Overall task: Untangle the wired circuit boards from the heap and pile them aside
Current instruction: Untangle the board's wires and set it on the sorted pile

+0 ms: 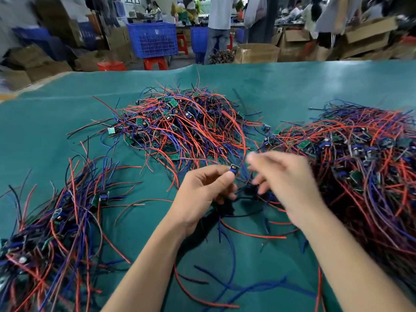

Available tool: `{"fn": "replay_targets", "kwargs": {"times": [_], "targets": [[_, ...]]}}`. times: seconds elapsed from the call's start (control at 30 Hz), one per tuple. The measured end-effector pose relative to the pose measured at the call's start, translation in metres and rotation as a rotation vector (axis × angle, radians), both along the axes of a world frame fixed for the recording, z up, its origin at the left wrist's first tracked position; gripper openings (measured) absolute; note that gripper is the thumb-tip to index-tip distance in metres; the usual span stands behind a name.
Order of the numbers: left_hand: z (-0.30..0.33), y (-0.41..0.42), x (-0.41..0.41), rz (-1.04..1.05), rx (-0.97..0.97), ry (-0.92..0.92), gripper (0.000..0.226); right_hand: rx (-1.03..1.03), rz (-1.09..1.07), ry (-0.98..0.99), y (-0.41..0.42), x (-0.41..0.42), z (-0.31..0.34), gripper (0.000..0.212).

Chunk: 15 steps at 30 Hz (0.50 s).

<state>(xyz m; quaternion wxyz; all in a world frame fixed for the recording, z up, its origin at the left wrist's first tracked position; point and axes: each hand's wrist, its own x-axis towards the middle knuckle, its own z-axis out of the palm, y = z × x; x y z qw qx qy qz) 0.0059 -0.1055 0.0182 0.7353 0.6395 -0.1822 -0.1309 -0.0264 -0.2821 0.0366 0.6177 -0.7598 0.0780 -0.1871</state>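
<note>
1. Circuit board [233, 170], frame centre above green surface [67, 104]: pinched by left hand [202, 194] fingers [228, 176].
2. Right hand [286, 183] blurred; grip cannot tell.
3. Advice: draw wires free slowly, away from heap [184, 127].

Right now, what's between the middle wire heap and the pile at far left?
Head view: mostly bare green mat separates the middle heap from the left pile. Only stray red, black and blue wire ends cross it, plus one loose green board.

The left hand [203, 192] pinches a small circuit board [233, 170] above the green mat [315, 86]. The right hand [286, 176], blurred, is just beside it. Wire heaps lie left [51, 233], centre [180, 129] and right [364, 165].
</note>
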Motion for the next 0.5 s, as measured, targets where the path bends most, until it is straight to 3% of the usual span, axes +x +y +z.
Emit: {"fn": "replay_targets", "kwargs": {"times": [0.07,0.13,0.23,0.37,0.5], "targets": [[0.0,0.001,0.0,-0.037,0.048,-0.037,0.015,-0.008,0.166,0.063,0.015,0.0,-0.008,0.017],[0.003,0.002,0.0,-0.067,0.081,-0.045,0.015,0.115,0.161,0.064,0.016,0.0,-0.007,0.013],[0.005,0.002,-0.001,-0.101,0.112,-0.041,0.019,0.287,0.025,-0.024,0.0,0.001,0.0,0.014],[0.006,-0.001,-0.002,-0.107,0.096,-0.019,0.019,0.004,-0.187,-0.183,-0.014,0.003,0.0,0.025],[0.003,0.001,-0.001,-0.079,0.057,-0.012,0.016,0.189,-0.395,-0.341,-0.03,0.001,0.008,0.02]]}}
